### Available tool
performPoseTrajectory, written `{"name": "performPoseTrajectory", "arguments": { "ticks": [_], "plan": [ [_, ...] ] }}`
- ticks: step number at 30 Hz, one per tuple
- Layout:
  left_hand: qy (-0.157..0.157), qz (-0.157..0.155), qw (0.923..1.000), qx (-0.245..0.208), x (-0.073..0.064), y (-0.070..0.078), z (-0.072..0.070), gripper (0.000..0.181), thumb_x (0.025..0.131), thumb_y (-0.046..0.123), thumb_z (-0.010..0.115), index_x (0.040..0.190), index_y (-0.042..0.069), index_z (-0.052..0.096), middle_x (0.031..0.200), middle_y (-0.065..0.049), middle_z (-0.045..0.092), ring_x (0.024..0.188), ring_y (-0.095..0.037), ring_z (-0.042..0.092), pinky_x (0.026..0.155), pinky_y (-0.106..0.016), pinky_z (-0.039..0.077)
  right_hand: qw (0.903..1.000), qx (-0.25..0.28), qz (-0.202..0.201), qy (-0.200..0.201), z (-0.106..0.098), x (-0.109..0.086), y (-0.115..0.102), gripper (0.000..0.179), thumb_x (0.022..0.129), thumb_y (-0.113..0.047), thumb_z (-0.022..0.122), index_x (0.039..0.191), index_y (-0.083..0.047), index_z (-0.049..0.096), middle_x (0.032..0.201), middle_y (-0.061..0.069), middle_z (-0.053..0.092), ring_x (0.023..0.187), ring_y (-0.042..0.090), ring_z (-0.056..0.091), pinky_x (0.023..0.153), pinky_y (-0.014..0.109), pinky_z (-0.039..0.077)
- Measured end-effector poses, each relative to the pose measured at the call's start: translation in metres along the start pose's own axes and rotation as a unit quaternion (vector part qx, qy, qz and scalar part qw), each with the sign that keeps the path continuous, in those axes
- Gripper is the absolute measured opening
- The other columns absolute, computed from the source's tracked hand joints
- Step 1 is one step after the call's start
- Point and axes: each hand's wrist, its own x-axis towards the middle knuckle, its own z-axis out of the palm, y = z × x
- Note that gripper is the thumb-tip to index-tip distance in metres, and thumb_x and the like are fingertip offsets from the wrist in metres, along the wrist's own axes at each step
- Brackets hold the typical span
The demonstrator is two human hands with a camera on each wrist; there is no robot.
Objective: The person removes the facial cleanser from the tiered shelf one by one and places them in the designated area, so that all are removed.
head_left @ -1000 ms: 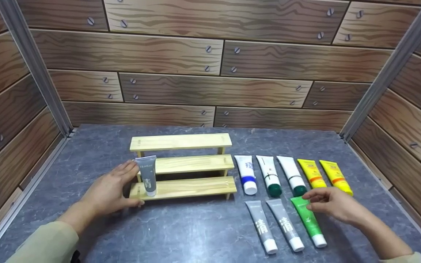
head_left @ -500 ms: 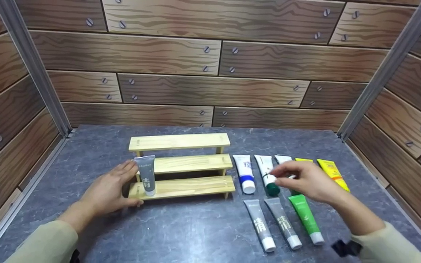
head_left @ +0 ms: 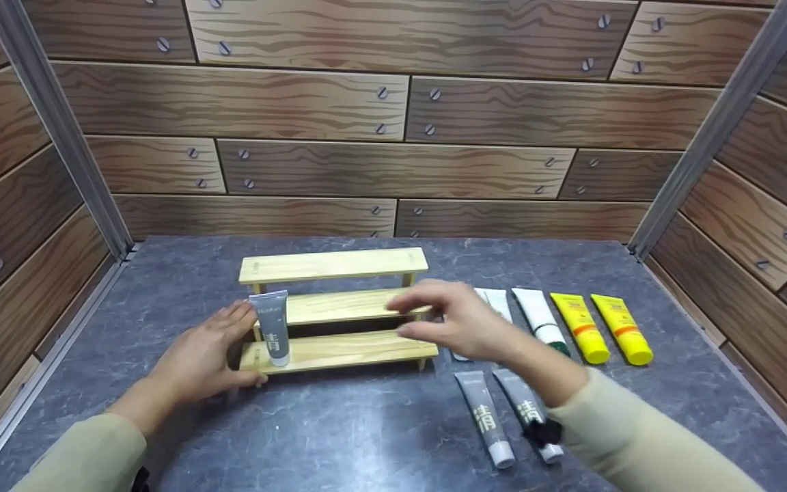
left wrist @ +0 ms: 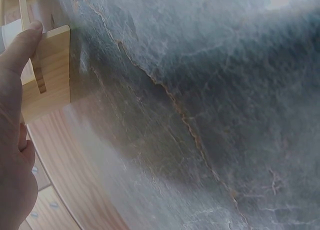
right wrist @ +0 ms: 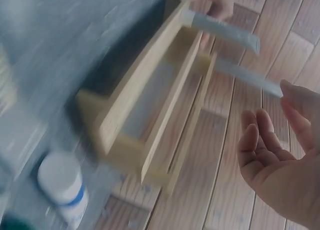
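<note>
A three-tier wooden rack [head_left: 366,350] stands on the dark table. On the left end of its lowest shelf, a grey tube [head_left: 272,328] is upright on its white cap. My left hand [head_left: 195,355] holds the rack's left end, thumb at the front edge; the left wrist view shows that thumb [left wrist: 27,42] against the wood. Holding nothing, my right hand [head_left: 468,321] hovers near the rack's right end, fingers loosely bent and thumb apart from them. In the right wrist view the white-capped tube with a blue band [right wrist: 62,182] lies beside the rack; in the head view the hand mostly hides it.
Two grey tubes [head_left: 481,413] lie at the front right, one partly under my right sleeve [head_left: 612,424]. Behind them lie white tubes [head_left: 535,311] with green caps and two yellow tubes [head_left: 581,328]. Wood-patterned walls [head_left: 311,164] enclose the table.
My right hand has moved left from above the green tube, past the white tubes, to the rack's right end. Its forearm now hides the green tube. My left hand stays in place.
</note>
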Motion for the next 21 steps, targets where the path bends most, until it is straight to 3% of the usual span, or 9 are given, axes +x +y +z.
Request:
{"name": "performPoseTrajectory", "arguments": {
  "ticks": [3, 8, 21],
  "plan": [
    [-0.003, -0.002, 1.0000, 0.001, 0.000, 0.000, 0.000, 0.105, 0.079, 0.056, 0.088, 0.155, -0.004, 0.048, 0.163, -0.024, 0.042, 0.147, -0.049, 0.043, 0.119, -0.063, 0.038, 0.9995, 0.025, -0.017, -0.008, 0.018, 0.017, -0.006, 0.036, 0.093, -0.013, 0.082, 0.128, -0.007, 0.075, 0.126, 0.005, 0.074, 0.115, 0.023, 0.069, 0.097, 0.047, 0.062],
    [-0.010, -0.005, 0.9999, 0.003, 0.000, 0.001, -0.001, 0.104, 0.080, 0.056, 0.088, 0.156, -0.002, 0.047, 0.164, -0.023, 0.040, 0.147, -0.050, 0.042, 0.118, -0.065, 0.039, 0.9982, 0.048, -0.030, -0.019, 0.046, 0.041, -0.011, 0.038, 0.093, -0.011, 0.082, 0.130, -0.008, 0.075, 0.134, 0.006, 0.071, 0.122, 0.021, 0.065, 0.099, 0.044, 0.061],
    [-0.004, -0.006, 0.9999, -0.008, 0.002, 0.000, 0.001, 0.106, 0.078, 0.056, 0.090, 0.156, -0.002, 0.048, 0.164, -0.024, 0.040, 0.147, -0.051, 0.042, 0.116, -0.067, 0.040, 0.9937, 0.102, -0.013, -0.043, 0.111, 0.084, -0.002, 0.036, 0.093, -0.011, 0.083, 0.128, -0.007, 0.076, 0.151, 0.013, 0.060, 0.140, 0.021, 0.054, 0.109, 0.040, 0.055]
  ]
}}
